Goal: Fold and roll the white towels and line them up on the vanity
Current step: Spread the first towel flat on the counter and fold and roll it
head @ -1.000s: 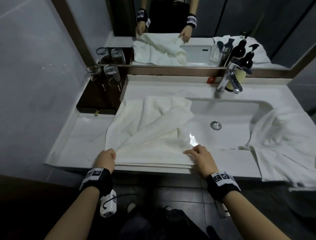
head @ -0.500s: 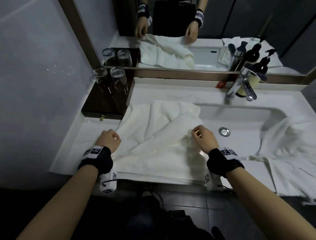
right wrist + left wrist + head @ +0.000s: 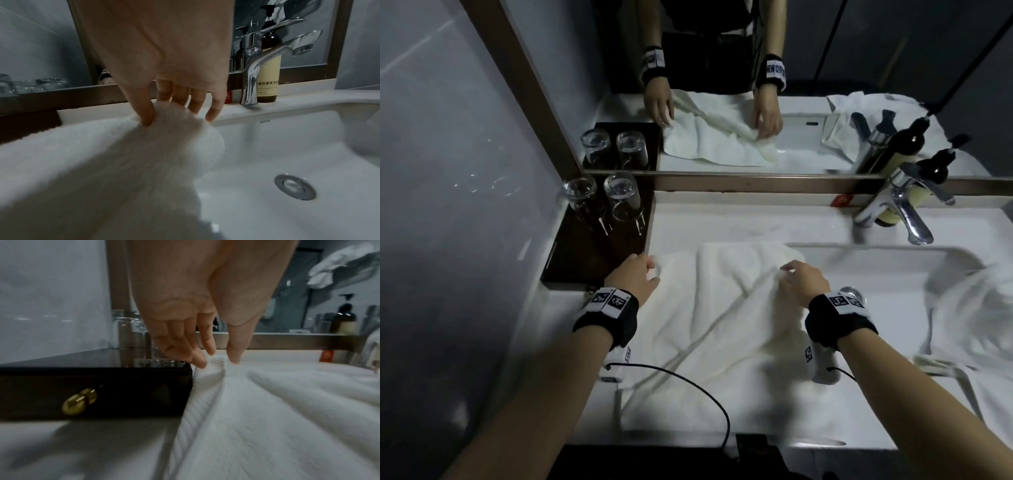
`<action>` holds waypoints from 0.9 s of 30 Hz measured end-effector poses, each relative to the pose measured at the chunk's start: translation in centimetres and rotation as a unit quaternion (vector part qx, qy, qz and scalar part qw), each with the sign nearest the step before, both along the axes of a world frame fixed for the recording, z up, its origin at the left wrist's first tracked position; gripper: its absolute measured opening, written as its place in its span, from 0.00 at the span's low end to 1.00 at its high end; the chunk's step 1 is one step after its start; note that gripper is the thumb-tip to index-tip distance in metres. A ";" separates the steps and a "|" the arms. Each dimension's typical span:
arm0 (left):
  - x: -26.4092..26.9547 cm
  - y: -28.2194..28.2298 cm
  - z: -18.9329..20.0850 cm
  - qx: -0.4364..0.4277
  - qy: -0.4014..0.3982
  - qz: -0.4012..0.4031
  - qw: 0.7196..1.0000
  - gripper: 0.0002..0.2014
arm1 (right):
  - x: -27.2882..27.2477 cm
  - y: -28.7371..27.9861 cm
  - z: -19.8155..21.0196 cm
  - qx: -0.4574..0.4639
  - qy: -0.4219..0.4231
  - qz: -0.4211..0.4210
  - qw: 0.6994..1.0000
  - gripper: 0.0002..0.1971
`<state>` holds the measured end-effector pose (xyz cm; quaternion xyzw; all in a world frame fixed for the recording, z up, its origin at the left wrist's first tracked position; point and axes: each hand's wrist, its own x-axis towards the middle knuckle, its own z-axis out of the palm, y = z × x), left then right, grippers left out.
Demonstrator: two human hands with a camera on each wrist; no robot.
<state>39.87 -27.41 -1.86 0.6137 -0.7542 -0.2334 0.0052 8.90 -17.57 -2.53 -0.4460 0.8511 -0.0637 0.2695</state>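
Observation:
A white towel (image 3: pixel 722 329) lies spread and creased on the white vanity (image 3: pixel 739 219), its right side hanging over the sink's left edge. My left hand (image 3: pixel 640 274) pinches the towel's far left corner (image 3: pixel 213 368) between thumb and fingers, right beside the dark wooden tray. My right hand (image 3: pixel 798 281) pinches a raised bunch of the towel (image 3: pixel 176 123) near its far right edge, over the basin. A second white towel (image 3: pixel 969 318) lies crumpled at the sink's right side.
A dark wooden tray (image 3: pixel 599 253) with two upturned glasses (image 3: pixel 619 195) stands at the back left against the mirror. The chrome tap (image 3: pixel 893 209) and a pump bottle (image 3: pixel 269 65) stand behind the sink (image 3: pixel 876 270). A red tag (image 3: pixel 840 200) lies by the mirror frame.
Both hands have carried the towel's near edge from the vanity's front away toward the mirror, folding it over itself. They now sit near the towel's far edge.

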 end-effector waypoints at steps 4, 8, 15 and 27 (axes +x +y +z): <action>-2.1 -1.5 -0.3 -0.031 -0.104 -0.063 0.992 0.32 | 0.9 -0.7 0.0 -0.096 -0.022 0.016 0.995 0.12; -3.1 -2.2 -1.0 -0.107 -0.204 -0.094 0.969 0.30 | 3.0 -1.6 0.6 -0.184 -0.083 0.057 0.978 0.14; -1.2 -4.0 -0.4 -0.034 0.071 -0.009 0.997 0.13 | 5.9 -3.2 1.4 0.063 -0.040 0.090 0.993 0.20; -1.2 -3.0 0.7 0.066 0.398 0.073 0.912 0.07 | 11.5 -6.6 4.7 -0.198 -0.233 0.155 0.939 0.05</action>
